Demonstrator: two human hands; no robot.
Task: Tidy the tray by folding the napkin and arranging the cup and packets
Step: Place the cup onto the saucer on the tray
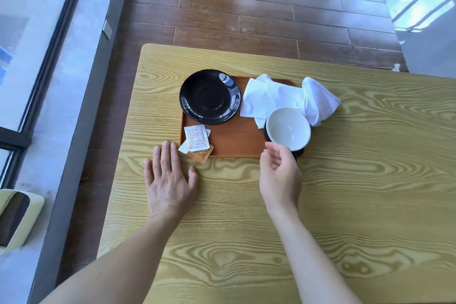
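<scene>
— Right, we're looking down on the wooden worktop [345,180], and the brown tray [234,140] sits near its far side with everything on it in disarray.

— Where's the cup [288,128]?

— At the tray's near right corner, white inside, dark outside, apparently overhanging the edge a little. Our right hand [280,173] is at its near rim, fingers curled and apart; we can't tell whether they're actually touching it, and it isn't clamped on anything we can see.

— And the other one?

— Left hand [169,180] lies flat on the worktop, fingers spread, holding nothing, just beside the packets [196,142] at the tray's near left corner. One brownish packet pokes out over the edge.

— How will the cup handle?

— We'd judge it ceramic: rigid, smooth, breakable if knocked off that corner. Best taken around the wall with thumb opposite fingers, not pinched by the lip.

— The napkin [288,99]?

— Crumpled white cloth, draped across the tray's far right corner onto the worktop, partly tucked behind the cup. Soft, limp, light; we'd take it by its corners. The black saucer [209,96] rests empty at far left.

— The packets?

— Thin, flimsy, likely slippery; slide or pinch them at an edge.
</scene>
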